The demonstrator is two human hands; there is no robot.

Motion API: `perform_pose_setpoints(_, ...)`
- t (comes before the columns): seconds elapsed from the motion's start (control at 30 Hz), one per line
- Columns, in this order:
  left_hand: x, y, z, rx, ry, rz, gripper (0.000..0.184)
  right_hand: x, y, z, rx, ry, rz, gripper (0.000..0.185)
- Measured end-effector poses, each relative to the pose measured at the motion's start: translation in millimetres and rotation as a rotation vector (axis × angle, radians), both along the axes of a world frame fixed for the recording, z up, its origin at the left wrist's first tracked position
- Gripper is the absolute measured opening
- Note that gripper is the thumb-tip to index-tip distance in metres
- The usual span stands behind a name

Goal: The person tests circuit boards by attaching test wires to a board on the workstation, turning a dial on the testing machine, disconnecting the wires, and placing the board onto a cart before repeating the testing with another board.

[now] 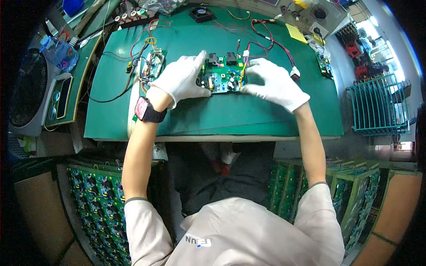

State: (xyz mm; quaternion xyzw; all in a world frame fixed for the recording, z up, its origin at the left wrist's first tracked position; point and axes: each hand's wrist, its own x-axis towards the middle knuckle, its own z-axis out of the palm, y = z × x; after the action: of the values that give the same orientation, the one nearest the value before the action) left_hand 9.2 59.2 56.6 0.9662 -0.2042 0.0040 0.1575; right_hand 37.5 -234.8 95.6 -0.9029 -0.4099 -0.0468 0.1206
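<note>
Pale grey fabric of the shirt [248, 230] was noted nearest the camera; the letters U and N were read, inverted in view, beside a boxed character that could not be confirmed. Beyond it, a smooth, green-topped table [199, 119] with a pale front edge was observed. Circuit boards were seen stacked in the left rack [95, 199] and the right rack [355, 195], below table level.

Both hands were covered by white, matte gloves. The left hand [179, 80] was opened wide around the left end of the green circuit board [220, 76], its thumb at the near corner. The right hand [275, 84] was held half open and curved, its fingers and thumb at the right end.

The circuit board was located mid-table, its visible long axis laid left to right; blocky black components were directed away from the person. Wires in yellow, blue and red were seen at its right. A wired assembly [155, 64] was found left of the left hand, and a square black fan [202, 14] near the far edge. A dark-banded smartwatch [148, 110] was worn on the left wrist.
</note>
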Motion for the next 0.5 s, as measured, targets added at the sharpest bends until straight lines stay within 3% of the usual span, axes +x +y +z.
perform_pose_setpoints(0.2,1.7,1.6,-4.3,-0.001,-0.077,-0.001,0.111,3.7,8.8,-25.0,-0.063,-0.056,0.032,0.041)
perform_pose_setpoints(0.5,0.8,2.0,-7.1,0.002,-0.052,0.02,0.11,3.4,13.1,-27.0,-0.059,-0.095,0.031,0.042)
